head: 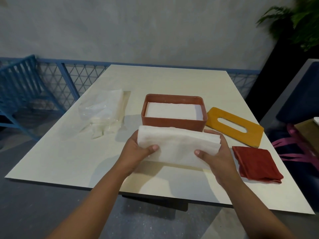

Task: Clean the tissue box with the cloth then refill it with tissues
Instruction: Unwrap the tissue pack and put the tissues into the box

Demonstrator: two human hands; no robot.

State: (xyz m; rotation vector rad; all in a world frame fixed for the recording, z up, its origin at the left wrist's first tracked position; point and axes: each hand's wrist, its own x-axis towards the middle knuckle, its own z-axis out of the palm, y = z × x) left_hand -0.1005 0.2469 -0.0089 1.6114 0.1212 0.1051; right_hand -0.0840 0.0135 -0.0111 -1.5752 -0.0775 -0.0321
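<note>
Tissue box [172, 123], terracotta, lid off, mid-table [69, 152], white tissues [172, 112] lying flat inside. Just in front, a thick tissue stack [176, 146] is gripped at each end by left hand [138, 152] and right hand [217, 157], thumbs on top, covering part of the box's near wall. Right of the box: yellow slotted lid [236, 133], folded red cloth [255, 163] nearer; left: crumpled clear wrapper [103, 112], possibly with tissues inside.

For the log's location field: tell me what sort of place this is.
Probably a café or restaurant seating area: a pale table, a blue slatted chair beside a blue mesh railing, and a leafy plant in the corner.
</note>
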